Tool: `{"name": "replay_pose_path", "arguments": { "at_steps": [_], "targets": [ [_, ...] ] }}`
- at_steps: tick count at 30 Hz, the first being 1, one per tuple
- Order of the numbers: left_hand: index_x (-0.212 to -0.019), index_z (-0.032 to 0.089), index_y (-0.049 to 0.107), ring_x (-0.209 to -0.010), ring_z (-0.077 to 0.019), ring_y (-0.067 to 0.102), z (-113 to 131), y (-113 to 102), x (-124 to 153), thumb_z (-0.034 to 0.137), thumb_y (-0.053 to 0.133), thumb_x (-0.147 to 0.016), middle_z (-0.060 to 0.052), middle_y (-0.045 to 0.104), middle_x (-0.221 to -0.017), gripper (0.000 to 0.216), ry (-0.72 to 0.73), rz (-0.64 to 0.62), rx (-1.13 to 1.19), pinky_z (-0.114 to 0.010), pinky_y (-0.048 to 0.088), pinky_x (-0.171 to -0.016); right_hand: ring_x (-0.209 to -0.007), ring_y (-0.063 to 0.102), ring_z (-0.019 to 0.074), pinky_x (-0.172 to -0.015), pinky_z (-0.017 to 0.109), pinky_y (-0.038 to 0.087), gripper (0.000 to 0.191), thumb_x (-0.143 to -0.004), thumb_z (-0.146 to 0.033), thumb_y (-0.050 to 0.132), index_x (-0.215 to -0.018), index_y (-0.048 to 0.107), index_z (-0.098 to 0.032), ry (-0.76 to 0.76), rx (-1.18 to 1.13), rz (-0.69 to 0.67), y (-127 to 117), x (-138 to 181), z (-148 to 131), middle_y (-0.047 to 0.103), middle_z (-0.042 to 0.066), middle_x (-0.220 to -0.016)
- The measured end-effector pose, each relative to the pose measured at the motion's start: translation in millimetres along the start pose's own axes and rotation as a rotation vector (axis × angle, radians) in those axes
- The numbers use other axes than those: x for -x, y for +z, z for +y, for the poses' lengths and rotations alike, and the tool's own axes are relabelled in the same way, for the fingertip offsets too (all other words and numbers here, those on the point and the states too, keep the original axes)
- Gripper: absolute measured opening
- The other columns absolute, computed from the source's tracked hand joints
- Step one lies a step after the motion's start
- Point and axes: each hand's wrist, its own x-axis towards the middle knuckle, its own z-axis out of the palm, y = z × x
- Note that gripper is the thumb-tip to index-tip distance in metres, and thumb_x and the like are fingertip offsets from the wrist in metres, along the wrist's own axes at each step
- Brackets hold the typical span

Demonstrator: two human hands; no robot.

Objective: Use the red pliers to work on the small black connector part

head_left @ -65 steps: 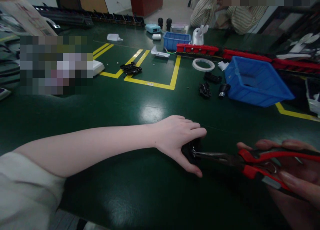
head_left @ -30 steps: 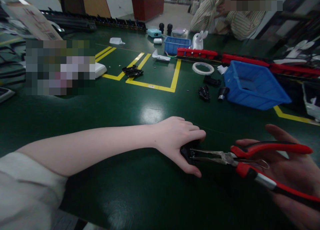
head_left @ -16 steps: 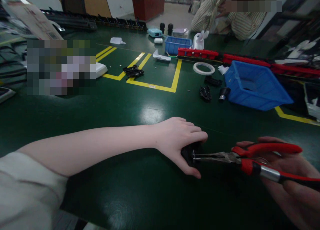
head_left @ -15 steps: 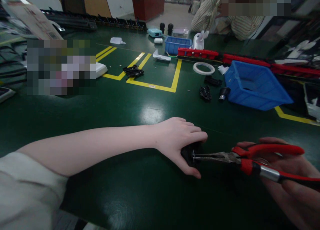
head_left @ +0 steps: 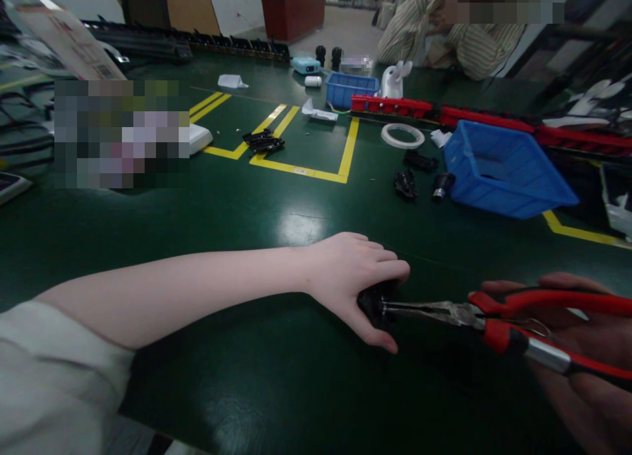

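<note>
My left hand point(head_left: 353, 277) is closed around a small black part point(head_left: 376, 305) on the green table, its fingers over the far side and the thumb along the near side. Much of that part is hidden under the palm, so its exact kind does not show. From the right, my right hand point(head_left: 573, 349) grips red-handled needle-nose pliers point(head_left: 498, 317). The long thin jaws point left, and their tips are at the black part between my left thumb and forefinger. What the tips hold there is too small to make out.
Beyond my hands stand a large blue bin point(head_left: 508, 178), loose black parts point(head_left: 405, 184) and a tape roll point(head_left: 402, 135). Black pieces point(head_left: 264, 140) lie by yellow floor-style tape lines. Red strips point(head_left: 390, 106) run across the back, near a smaller blue bin point(head_left: 351, 89). A person in stripes point(head_left: 409, 27) sits opposite.
The pliers and my right hand have shifted slightly to the right, and the handles look a little farther apart. My left hand and the black part stay in place.
</note>
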Motion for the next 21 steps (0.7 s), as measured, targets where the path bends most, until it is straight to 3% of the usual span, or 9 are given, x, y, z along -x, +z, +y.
{"name": "replay_pose_path", "arguments": {
  "at_steps": [5,16,21],
  "targets": [
    [-0.087,0.018,0.053,-0.068,-0.0157,0.056,0.0,-0.8,-0.3,0.064,0.062,-0.068,-0.002,0.061,-0.078,0.051,0.002,-0.009,0.016,-0.027,0.041,-0.063,-0.095,0.066,0.0351,-0.070,0.044,0.060,0.055,-0.053,-0.039,0.078,-0.106,0.062,-0.035,0.005,0.022,-0.006,-5.2,2.9,4.8,0.072,0.009,-0.099],
    [-0.086,0.018,0.052,-0.068,-0.0162,0.056,-0.1,0.3,0.0,0.066,0.062,-0.067,-0.001,0.061,-0.078,0.052,-0.004,-0.001,0.011,-0.027,0.041,-0.063,-0.093,0.066,0.0363,-0.069,0.044,0.059,0.052,-0.049,-0.045,0.079,-0.096,0.060,-0.034,0.017,0.023,0.000,-9.5,6.7,6.3,0.070,0.008,-0.103],
    [-0.086,0.018,0.053,-0.067,-0.0152,0.056,-0.3,0.7,-0.2,0.066,0.062,-0.067,-0.001,0.061,-0.078,0.053,0.000,0.006,0.006,-0.027,0.041,-0.063,-0.100,0.064,0.0369,-0.072,0.045,0.059,0.061,-0.045,-0.042,0.082,-0.100,0.057,-0.037,-0.010,0.046,-0.022,-10.5,8.0,6.8,0.069,0.005,-0.106]
  ]
}}
